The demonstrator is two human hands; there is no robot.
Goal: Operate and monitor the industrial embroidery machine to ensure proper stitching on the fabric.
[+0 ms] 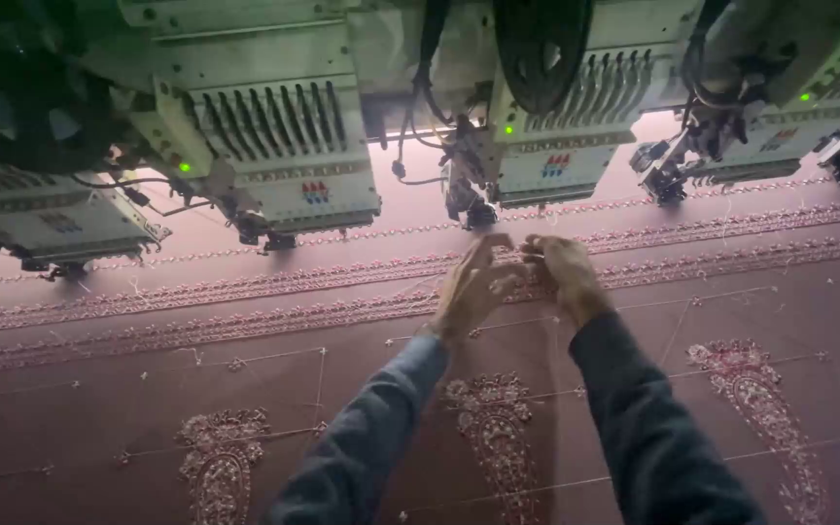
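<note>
Here both hands (pixel 517 277) meet just below the embroidery heads (pixel 537 156).

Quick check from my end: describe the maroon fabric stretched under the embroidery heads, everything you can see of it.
The maroon fabric lies flat and taut across the whole bed, under the row of embroidery heads. It looks like smooth, matte cloth. Several pale beaded or stitched border bands run lengthwise near the heads; closer in, paisley motifs sit in a grid of thin stitched lines. Loose thread ends dot it. The left hand and right hand meet over the bands, fingertips together; whether they touch the cloth is unclear.
</note>
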